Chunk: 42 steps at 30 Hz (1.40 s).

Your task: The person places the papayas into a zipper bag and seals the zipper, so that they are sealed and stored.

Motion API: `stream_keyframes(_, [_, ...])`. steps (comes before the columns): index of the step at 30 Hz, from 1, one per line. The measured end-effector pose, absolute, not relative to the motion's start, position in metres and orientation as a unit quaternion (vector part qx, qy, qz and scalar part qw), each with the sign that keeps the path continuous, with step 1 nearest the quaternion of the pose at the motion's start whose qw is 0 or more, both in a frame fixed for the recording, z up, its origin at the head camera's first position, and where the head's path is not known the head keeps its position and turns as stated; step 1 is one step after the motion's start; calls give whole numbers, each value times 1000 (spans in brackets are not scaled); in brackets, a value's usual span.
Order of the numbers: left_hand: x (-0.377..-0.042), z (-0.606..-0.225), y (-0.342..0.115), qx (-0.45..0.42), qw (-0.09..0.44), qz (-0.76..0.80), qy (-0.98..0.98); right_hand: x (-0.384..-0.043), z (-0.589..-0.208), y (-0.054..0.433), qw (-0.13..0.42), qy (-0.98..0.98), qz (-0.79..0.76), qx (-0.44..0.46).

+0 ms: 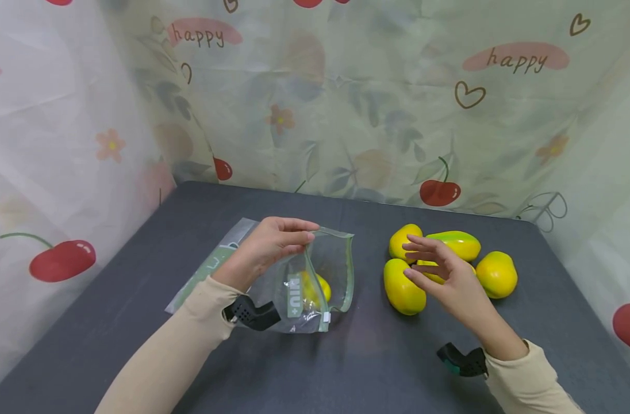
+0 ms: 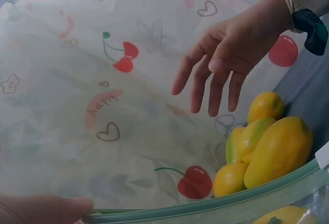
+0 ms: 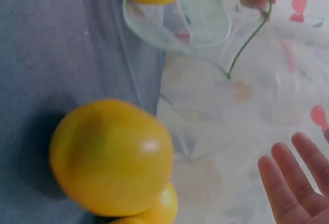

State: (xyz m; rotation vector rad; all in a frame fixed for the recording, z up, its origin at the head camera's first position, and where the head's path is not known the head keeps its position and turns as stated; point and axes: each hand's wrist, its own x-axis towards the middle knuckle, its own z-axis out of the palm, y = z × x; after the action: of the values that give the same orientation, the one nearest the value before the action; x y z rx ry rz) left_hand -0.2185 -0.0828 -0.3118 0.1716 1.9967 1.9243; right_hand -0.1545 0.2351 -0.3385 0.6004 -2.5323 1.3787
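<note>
My left hand (image 1: 273, 244) pinches the upper edge of a clear zip bag (image 1: 341, 270) with a green rim, and the bag's mouth gapes to the right. Inside the bag lies a yellow fruit (image 1: 320, 289), partly behind the printed label. My right hand (image 1: 449, 282) hovers over a group of yellow fruits, its fingers extended and holding nothing. Closest to it on the left is a large yellow mango-like fruit (image 1: 404, 287). A longer yellow-green fruit (image 1: 460, 245) and a rounder one (image 1: 496, 275) lie behind and to the right. Part of the group is hidden by the hand.
Another flat clear bag (image 1: 193, 287) with a green print lies on the dark table (image 1: 346, 374), partly under my left forearm. A patterned curtain (image 1: 335, 115) encloses the table at the back and sides. A thin looped cable (image 1: 548, 210) is at the back right corner.
</note>
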Motion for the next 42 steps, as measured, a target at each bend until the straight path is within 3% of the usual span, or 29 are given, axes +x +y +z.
stream_keyframes(7, [-218, -311, -83, 58, 180, 686, 703, -153, -353, 247, 130, -875, 430, 183])
stream_keyframes(29, [-218, -312, -83, 60, 178, 672, 716, -157, -393, 247, 19, -928, 349, 133])
stream_keyframes(42, [-218, -312, -83, 59, 177, 670, 718, -165, -397, 246, 24, -939, 312, 144])
